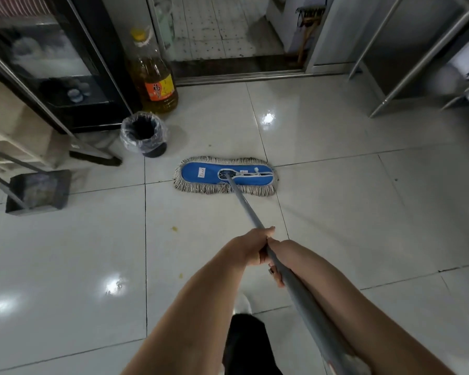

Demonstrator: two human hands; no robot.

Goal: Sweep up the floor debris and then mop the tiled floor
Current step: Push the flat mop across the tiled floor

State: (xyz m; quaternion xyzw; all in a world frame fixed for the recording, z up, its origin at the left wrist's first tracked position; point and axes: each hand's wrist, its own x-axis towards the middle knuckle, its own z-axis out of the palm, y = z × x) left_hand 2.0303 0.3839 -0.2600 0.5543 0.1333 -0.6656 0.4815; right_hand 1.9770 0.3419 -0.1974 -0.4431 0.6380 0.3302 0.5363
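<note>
Mop head (pixel 225 175), a blue pad with a pale fringe, lies flat on the tiled floor (pixel 336 212) a little ahead of the person, its long side crosswise to them, so a push or pull would wipe the widest strip. It sits over a grout line, near the lined waste bin (pixel 144 133) but apart from it.

The grey handle (pixel 244 204) slopes back from the pad's middle joint to the person's body. That low slant appears to keep the pad pressed level rather than tipped on one edge.

Both hands clamp the handle close together, touching each other. The left hand (pixel 251 247) wraps over the handle from above, further down the pole. The right hand (pixel 282 255) grips just behind it, with fingertips curling out from under the pole. A stacked grip like this suits steering with the front hand and driving with the rear one.

A dustpan (pixel 38 190) rests on the floor at the left, beside the bin, and a broom (pixel 307 25) leans in the doorway beyond. This suggests the sweeping is judged finished. Two small yellow scraps (pixel 174 228) lie on the tiles left of the handle, which the pad would likely smear or drag. A large oil bottle (pixel 155 74) stands behind the bin, clear of the pad's line.
</note>
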